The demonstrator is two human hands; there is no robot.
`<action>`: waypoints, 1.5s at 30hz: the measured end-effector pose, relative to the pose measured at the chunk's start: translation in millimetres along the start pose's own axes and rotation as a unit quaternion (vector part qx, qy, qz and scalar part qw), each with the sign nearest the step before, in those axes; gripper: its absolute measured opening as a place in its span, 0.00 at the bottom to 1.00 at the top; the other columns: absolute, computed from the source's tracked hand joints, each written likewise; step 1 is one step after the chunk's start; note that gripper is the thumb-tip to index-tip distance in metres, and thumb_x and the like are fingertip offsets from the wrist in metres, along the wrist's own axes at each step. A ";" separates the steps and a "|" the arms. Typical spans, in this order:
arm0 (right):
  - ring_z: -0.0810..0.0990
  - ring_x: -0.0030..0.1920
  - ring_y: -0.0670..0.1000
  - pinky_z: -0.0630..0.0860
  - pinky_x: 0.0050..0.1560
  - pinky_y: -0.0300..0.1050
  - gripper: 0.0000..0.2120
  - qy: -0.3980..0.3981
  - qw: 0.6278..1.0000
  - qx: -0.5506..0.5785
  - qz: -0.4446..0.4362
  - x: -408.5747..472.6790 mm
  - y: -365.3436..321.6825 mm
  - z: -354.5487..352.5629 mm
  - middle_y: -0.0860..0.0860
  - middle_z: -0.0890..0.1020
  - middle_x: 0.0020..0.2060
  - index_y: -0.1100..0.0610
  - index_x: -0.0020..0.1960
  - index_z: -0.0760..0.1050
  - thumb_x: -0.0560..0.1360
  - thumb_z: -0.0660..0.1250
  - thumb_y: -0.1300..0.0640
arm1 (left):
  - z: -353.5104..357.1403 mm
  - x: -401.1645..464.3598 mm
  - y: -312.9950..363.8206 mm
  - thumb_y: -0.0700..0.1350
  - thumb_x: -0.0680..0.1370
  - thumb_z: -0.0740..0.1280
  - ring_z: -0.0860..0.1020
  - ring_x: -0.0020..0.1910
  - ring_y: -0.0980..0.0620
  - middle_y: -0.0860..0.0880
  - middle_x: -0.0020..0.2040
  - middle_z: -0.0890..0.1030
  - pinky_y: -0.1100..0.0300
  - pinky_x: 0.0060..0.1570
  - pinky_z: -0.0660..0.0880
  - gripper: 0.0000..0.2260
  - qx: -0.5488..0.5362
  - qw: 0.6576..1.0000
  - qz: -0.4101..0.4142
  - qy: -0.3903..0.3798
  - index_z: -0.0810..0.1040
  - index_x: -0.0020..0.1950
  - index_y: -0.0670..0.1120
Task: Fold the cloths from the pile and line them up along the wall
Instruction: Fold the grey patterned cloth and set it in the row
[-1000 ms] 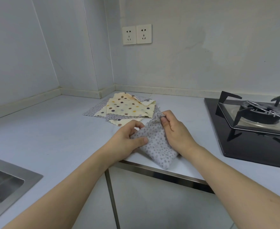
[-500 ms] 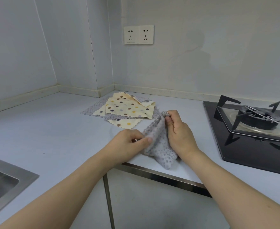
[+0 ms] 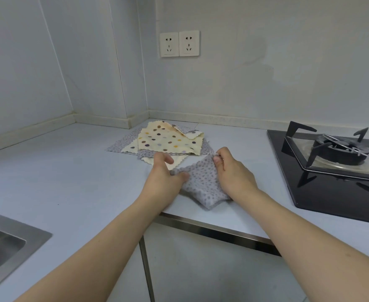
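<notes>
Here the big pale counter (image 3: 59,171) fills most of the view, with a black stove (image 3: 336,168) at the right and a metal sink (image 3: 7,243) at the left. Back near the corner of the wall (image 3: 266,73) lies the pile (image 3: 164,141) of cloths, yellow dotted ones mixed with grey ones, all loose and not folded. No folded cloth sits along the wall yet, so the job looks like it has only begun.

Just in front of the pile, near the counter's front edge, is the grey cloth (image 3: 203,186) with small spots. It sags and bunches between the hands, so it seems soft, thin and very light. It should not slip or break, but it will flop if held in the middle. Corners and edges are the best places to take it.

The left hand (image 3: 164,177) pinches the cloth's left edge with thumb and fingers. The right hand (image 3: 233,173) is closed on the top corner, holding it up.
</notes>
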State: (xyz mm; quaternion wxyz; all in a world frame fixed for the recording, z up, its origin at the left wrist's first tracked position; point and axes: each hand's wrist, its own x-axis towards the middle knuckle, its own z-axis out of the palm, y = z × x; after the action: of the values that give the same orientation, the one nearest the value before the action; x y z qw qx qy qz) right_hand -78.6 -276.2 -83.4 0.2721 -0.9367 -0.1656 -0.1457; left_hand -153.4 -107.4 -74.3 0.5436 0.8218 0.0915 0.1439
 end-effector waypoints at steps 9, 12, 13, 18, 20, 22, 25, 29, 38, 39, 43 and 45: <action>0.71 0.37 0.51 0.66 0.38 0.47 0.11 0.009 0.975 0.198 0.103 12.9 5.8 -10.5 0.49 0.72 0.36 0.56 0.52 0.66 0.83 0.50 0.50 | 26.6 10.7 10.1 0.50 0.62 0.78 0.79 0.56 0.41 0.45 0.50 0.83 0.43 0.57 0.76 0.23 -0.108 0.979 -0.169 -0.028 0.73 0.52 0.46; 0.70 0.37 0.47 0.65 0.36 0.43 0.11 0.047 0.963 0.234 0.121 8.4 6.1 -11.1 0.49 0.72 0.38 0.57 0.52 0.67 0.83 0.51 0.51 | 24.8 4.5 20.1 0.39 0.74 0.71 0.79 0.51 0.42 0.36 0.53 0.81 0.43 0.58 0.76 0.09 -0.139 0.979 -0.151 0.003 0.72 0.48 0.42; 0.70 0.37 0.46 0.66 0.36 0.44 0.10 0.058 0.961 0.240 0.122 7.2 5.8 -10.0 0.49 0.72 0.38 0.57 0.51 0.67 0.83 0.51 0.52 | 24.4 3.2 22.0 0.39 0.75 0.70 0.79 0.52 0.41 0.35 0.54 0.80 0.43 0.58 0.76 0.08 -0.138 0.979 -0.148 0.004 0.72 0.49 0.42; 0.71 0.38 0.50 0.69 0.41 0.47 0.11 0.082 0.938 0.296 0.160 8.1 6.4 -12.9 0.51 0.73 0.38 0.58 0.52 0.66 0.83 0.50 0.52 | 22.3 -7.5 27.9 0.46 0.71 0.74 0.82 0.50 0.42 0.41 0.50 0.84 0.47 0.57 0.78 0.16 -0.081 0.977 -0.164 -0.106 0.78 0.52 0.38; 0.71 0.36 0.51 0.69 0.39 0.47 0.11 0.088 0.931 0.310 0.174 10.6 8.8 -13.1 0.51 0.72 0.38 0.58 0.52 0.66 0.83 0.50 0.52 | 21.6 -9.0 30.0 0.41 0.71 0.74 0.82 0.47 0.45 0.42 0.44 0.84 0.52 0.55 0.78 0.08 -0.038 0.977 -0.161 -0.135 0.80 0.46 0.39; 0.70 0.36 0.51 0.68 0.36 0.46 0.10 0.095 0.926 0.315 0.186 13.3 9.7 -12.1 0.51 0.72 0.37 0.57 0.52 0.66 0.83 0.50 0.52 | 21.4 -8.6 33.6 0.37 0.73 0.71 0.79 0.42 0.49 0.44 0.37 0.83 0.57 0.53 0.76 0.03 -0.016 0.979 -0.153 -0.134 0.79 0.40 0.40; 0.69 0.35 0.50 0.66 0.33 0.45 0.10 0.089 0.928 0.305 0.194 13.8 9.2 -12.6 0.50 0.71 0.37 0.57 0.52 0.66 0.83 0.50 0.52 | 25.0 -9.3 31.7 0.38 0.76 0.69 0.76 0.40 0.51 0.46 0.37 0.79 0.61 0.45 0.73 0.06 -0.004 0.983 -0.145 -0.108 0.73 0.42 0.44; 0.71 0.42 0.52 0.65 0.36 0.44 0.10 0.024 0.953 0.242 0.179 20.5 9.7 -15.6 0.48 0.71 0.39 0.57 0.49 0.67 0.83 0.51 0.52 | 27.2 -10.3 16.9 0.54 0.68 0.69 0.72 0.59 0.44 0.44 0.53 0.77 0.51 0.56 0.74 0.19 0.094 0.980 -0.154 -0.087 0.67 0.55 0.54; 0.78 0.56 0.62 0.76 0.57 0.54 0.22 -0.229 0.948 0.017 0.222 20.4 3.6 -68.8 0.61 0.76 0.59 0.59 0.63 0.71 0.79 0.59 0.44 | 34.5 32.1 30.0 0.52 0.75 0.60 0.68 0.62 0.42 0.45 0.59 0.72 0.44 0.64 0.68 0.15 0.201 0.972 -0.075 -0.092 0.72 0.60 0.48; 0.79 0.52 0.61 0.78 0.54 0.53 0.17 -0.259 0.939 0.005 0.226 18.3 5.0 -74.1 0.60 0.78 0.55 0.60 0.59 0.72 0.77 0.62 0.48 | 42.9 36.5 32.6 0.51 0.75 0.60 0.69 0.60 0.42 0.46 0.57 0.73 0.44 0.62 0.69 0.14 0.219 0.968 -0.062 -0.104 0.73 0.57 0.47; 0.77 0.43 0.52 0.72 0.41 0.42 0.17 -0.268 0.936 0.090 0.210 8.3 23.1 -76.0 0.54 0.79 0.47 0.57 0.62 0.73 0.74 0.69 0.60 | 65.6 54.3 35.7 0.51 0.68 0.62 0.74 0.55 0.42 0.44 0.53 0.77 0.48 0.57 0.74 0.15 0.248 0.959 -0.063 -0.124 0.77 0.51 0.47; 0.76 0.41 0.50 0.72 0.38 0.39 0.21 -0.206 0.938 0.202 0.192 0.9 29.5 -76.7 0.53 0.77 0.47 0.52 0.66 0.69 0.75 0.68 0.63 | 63.8 52.7 41.1 0.47 0.69 0.64 0.76 0.47 0.44 0.43 0.49 0.78 0.56 0.49 0.72 0.11 0.173 0.971 -0.084 -0.145 0.75 0.48 0.42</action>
State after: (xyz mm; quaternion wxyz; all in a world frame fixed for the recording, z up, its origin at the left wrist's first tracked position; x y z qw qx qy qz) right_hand -80.3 -342.4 -34.6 0.4379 -0.8856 -0.0614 0.1419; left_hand -82.6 -162.7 -52.7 0.4110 0.9048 0.1038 -0.0415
